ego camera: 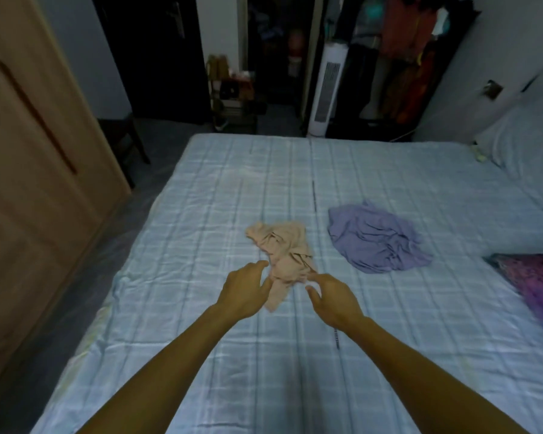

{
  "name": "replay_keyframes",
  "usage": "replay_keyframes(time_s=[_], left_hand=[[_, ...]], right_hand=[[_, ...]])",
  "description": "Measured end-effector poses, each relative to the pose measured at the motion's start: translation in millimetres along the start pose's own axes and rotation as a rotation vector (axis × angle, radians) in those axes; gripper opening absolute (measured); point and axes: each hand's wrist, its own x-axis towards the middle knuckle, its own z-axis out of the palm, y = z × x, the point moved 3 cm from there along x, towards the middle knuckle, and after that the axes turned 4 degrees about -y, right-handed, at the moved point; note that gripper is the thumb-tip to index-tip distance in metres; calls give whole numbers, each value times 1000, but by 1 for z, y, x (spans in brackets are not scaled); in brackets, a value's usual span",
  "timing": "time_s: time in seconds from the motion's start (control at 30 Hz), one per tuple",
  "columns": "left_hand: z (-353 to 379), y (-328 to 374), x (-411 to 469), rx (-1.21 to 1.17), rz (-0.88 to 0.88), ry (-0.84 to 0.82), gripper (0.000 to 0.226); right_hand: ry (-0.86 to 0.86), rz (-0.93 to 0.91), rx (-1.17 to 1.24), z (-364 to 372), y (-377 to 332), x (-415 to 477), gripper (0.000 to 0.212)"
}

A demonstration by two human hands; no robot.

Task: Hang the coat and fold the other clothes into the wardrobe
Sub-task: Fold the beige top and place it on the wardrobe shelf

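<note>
A crumpled beige garment (284, 249) lies in the middle of the bed (220, 189). My left hand (245, 289) hovers at its near left edge, fingers spread and relaxed, holding nothing. My right hand (333, 296) is at its near right edge, fingers loosely extended toward the cloth, with nothing gripped. A crumpled purple garment (378, 239) lies further right on the bed. The wooden wardrobe (35, 170) stands on the left with its doors closed.
A dark purple patterned cloth (533, 280) lies at the bed's right edge, with a pillow (527, 136) beyond it. A white tower fan (325, 92), a hanging clothes rack (405, 57) and a small cluttered shelf (232, 95) stand past the bed's far end.
</note>
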Motion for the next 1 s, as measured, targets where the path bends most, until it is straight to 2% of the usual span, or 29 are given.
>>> replay_keyframes(time_s=[0.17, 0.23, 0.6, 0.67, 0.77, 0.83, 0.9, 0.97, 1.0], left_hand=[[47, -41, 67, 11, -12, -156, 61], [66, -55, 93, 34, -28, -208, 51], [147, -112, 265, 25, -91, -196, 31], [167, -126, 298, 36, -124, -198, 31], [198, -145, 341, 51, -184, -189, 51], [220, -158, 361, -5, -211, -201, 66], [240, -170, 374, -185, -267, -238, 76], [250, -180, 379, -333, -357, -256, 72], [249, -182, 378, -336, -375, -263, 61]], right_hand=[[-112, 112, -24, 56, 33, 44, 39], [-166, 163, -23, 75, 46, 65, 41], [-152, 118, -5, 133, 102, 237, 42], [-108, 83, -49, 141, 113, 271, 35], [-24, 29, -56, 157, 131, 318, 16], [-1, -38, -56, 167, 144, 342, 27], [4, -58, -92, 177, 155, 355, 36], [5, -49, -117, 185, 162, 357, 36], [-11, -47, -117, 189, 164, 356, 38]])
